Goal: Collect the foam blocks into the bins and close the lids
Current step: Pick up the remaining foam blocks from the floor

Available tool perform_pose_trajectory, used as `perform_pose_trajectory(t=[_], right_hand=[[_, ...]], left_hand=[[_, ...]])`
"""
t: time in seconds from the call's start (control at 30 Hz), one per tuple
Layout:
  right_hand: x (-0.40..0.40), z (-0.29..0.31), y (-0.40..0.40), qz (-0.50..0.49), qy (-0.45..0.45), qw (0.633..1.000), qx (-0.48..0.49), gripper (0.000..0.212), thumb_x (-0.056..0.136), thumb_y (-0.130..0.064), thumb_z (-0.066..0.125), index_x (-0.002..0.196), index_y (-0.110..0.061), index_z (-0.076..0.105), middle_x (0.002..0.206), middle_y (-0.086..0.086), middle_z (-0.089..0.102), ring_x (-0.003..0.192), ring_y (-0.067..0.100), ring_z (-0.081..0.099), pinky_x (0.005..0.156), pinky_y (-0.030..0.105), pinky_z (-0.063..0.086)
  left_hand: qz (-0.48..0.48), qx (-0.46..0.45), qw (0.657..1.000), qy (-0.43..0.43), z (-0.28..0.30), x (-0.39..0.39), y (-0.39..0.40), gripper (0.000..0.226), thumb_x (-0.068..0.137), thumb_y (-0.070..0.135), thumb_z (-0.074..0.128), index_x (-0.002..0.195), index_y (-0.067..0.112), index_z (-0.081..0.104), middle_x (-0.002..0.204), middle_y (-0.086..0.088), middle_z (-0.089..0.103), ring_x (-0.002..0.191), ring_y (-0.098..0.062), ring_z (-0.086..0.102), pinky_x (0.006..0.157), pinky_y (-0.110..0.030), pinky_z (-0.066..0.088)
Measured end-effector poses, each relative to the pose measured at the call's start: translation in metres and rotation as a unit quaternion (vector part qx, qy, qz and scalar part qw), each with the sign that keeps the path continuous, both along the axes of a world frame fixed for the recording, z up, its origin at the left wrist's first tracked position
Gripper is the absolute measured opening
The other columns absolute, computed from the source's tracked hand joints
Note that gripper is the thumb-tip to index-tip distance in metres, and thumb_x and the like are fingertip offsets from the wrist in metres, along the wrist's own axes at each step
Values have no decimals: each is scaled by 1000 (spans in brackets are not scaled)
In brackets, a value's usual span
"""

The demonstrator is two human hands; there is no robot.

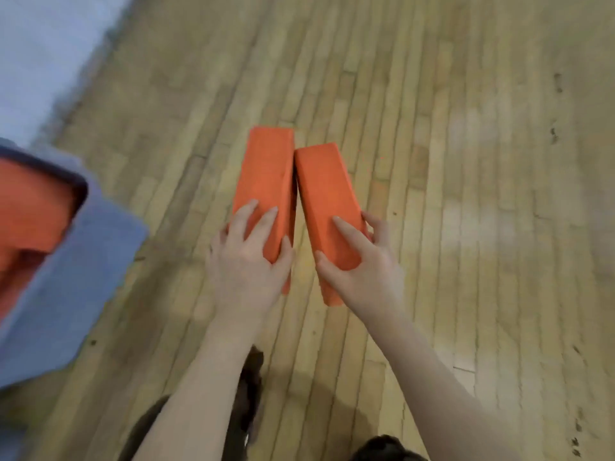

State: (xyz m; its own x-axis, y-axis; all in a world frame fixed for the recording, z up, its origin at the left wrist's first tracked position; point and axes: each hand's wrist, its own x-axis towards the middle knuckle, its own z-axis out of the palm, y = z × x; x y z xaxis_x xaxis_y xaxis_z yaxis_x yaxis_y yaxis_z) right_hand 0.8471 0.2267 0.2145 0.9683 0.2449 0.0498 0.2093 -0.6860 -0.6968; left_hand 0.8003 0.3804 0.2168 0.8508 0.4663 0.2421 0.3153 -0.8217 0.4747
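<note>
Both hands grip orange foam blocks over the wooden floor point(432, 161): the left hand point(246, 264) clasps the left block point(266, 174), the right hand point(362, 264) clasps the right block point(326, 194). Far ends touch near twelve o'clock. At nine o'clock a blue bin point(83, 277) holds more orange foam point(30, 207).

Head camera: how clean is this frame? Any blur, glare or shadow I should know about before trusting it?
Head view: the left edge is smeared by blur, so the blue bin has soft outlines; the two orange blocks and both hands, left and right, are fairly sharp; pale glare patches on the wood floor at right; a soft shadow falls at the bottom centre; floorboards fan out from wide-angle distortion.
</note>
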Motion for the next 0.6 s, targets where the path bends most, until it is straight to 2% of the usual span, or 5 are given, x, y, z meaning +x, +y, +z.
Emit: perform_pose_trajectory(t=[0.17, 0.3, 0.4, 0.5, 0.6], right_hand=[[-28, 55, 194, 163, -4, 986, 35, 56, 68, -57, 60, 120, -36, 61, 134, -4, 40, 112, 12, 51, 69, 35, 56], [-59, 82, 327, 254, 15, 966, 39, 56, 67, -57, 63, 119, -38, 61, 133, -6, 39, 110, 9, 49, 72, 37, 56], [-74, 103, 399, 269, 39, 961, 47, 52, 70, -47, 73, 120, -38, 61, 133, -8, 38, 116, 5, 44, 81, 31, 51], [-77, 122, 457, 298, 23, 951, 83, 50, 70, -43, 74, 118, -32, 64, 131, -1, 44, 115, 7, 46, 81, 22, 43], [-77, 132, 512, 356, 35, 930, 79, 49, 71, -40, 74, 118, -30, 65, 134, 0, 45, 119, 11, 47, 84, 23, 42]], left_hand=[[173, 23, 985, -12, 56, -80, 164, 41, 79, 35, 55, 114, 17, 66, 126, -5, 57, 101, -35, 58, 82, -46, 47], [296, 14, 955, 1, 80, -137, 271, 42, 79, 37, 53, 114, 18, 66, 128, -5, 56, 104, -36, 57, 84, -45, 45], [320, 17, 947, 14, 101, -164, 331, 42, 78, 36, 55, 115, 19, 66, 129, -3, 56, 110, -35, 55, 85, -44, 42], [334, 53, 941, 12, 120, -182, 379, 37, 79, 31, 60, 112, 18, 68, 125, -3, 58, 108, -34, 56, 80, -43, 42], [379, 87, 921, 26, 125, -195, 417, 35, 80, 28, 63, 112, 18, 67, 125, -3, 58, 109, -35, 55, 79, -43, 40]])
